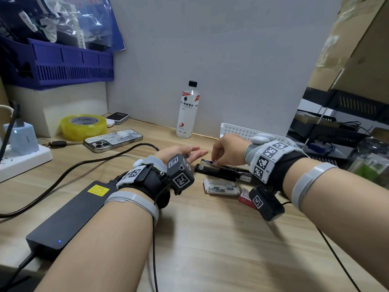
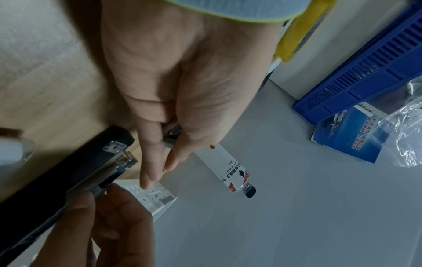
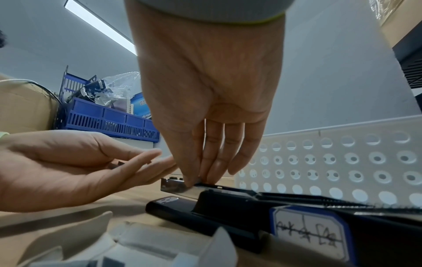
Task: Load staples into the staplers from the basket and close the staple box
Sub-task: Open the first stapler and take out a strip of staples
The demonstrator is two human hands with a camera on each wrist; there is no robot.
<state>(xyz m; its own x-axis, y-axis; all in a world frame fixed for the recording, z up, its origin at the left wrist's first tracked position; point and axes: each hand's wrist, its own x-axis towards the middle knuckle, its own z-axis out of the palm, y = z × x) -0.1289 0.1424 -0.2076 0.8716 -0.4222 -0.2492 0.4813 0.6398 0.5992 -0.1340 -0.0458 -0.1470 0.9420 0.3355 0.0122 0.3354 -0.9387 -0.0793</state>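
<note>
A black stapler [image 1: 223, 172] lies opened flat on the wooden desk, its metal magazine [image 3: 173, 186] facing up. My right hand [image 1: 214, 159] reaches down onto the front of that magazine and pinches a short staple strip [image 1: 213, 163] there between thumb and fingertips. My left hand [image 1: 189, 153] hovers just left of the stapler, palm turned up, with a few grey staples [image 2: 170, 140] held between thumb and fingers. The open white staple box [image 1: 221, 187] lies in front of the stapler, its red sleeve [image 1: 245, 199] beside it. The white perforated basket [image 1: 237, 130] stands behind my right hand.
A drink bottle [image 1: 187, 110] stands at the wall behind the hands. To the left lie a phone [image 1: 113, 140], a yellow tape roll [image 1: 83, 126], a power strip [image 1: 21, 159] and a dark power brick [image 1: 69, 216] with its cable. Black trays [image 1: 336, 127] stand at the right.
</note>
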